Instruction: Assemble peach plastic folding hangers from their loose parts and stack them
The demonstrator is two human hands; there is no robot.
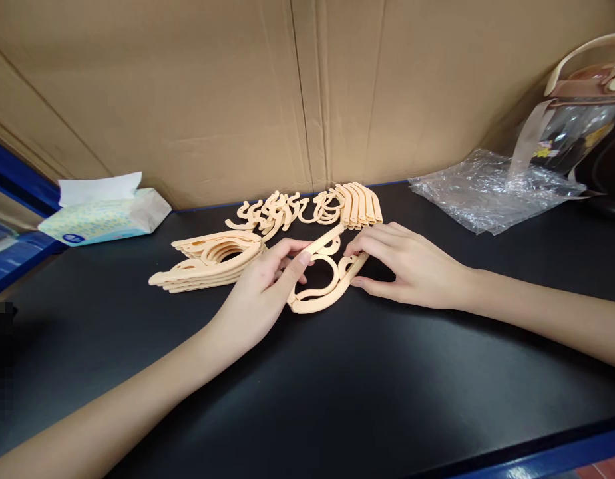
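Between my hands is a cream plastic folding hanger (315,305), its two arms folded toward each other around its curved hook (332,273). My left hand (272,273) pinches the far arm between thumb and fingers. The near arm's right end is gripped by my right hand (410,263), thumb in front and fingers behind. Just left of my left hand lies a stack of several folded hangers (202,273). Beyond my hands are a pile of loose hooks (270,213) and a row of loose hanger arms (360,203).
A tissue pack (105,216) sits at the back left of the black table (307,399). Crumpled clear plastic (492,189) lies at the back right, beside a clear bottle with a brown lid (582,120). A cardboard wall (212,100) closes off the back.
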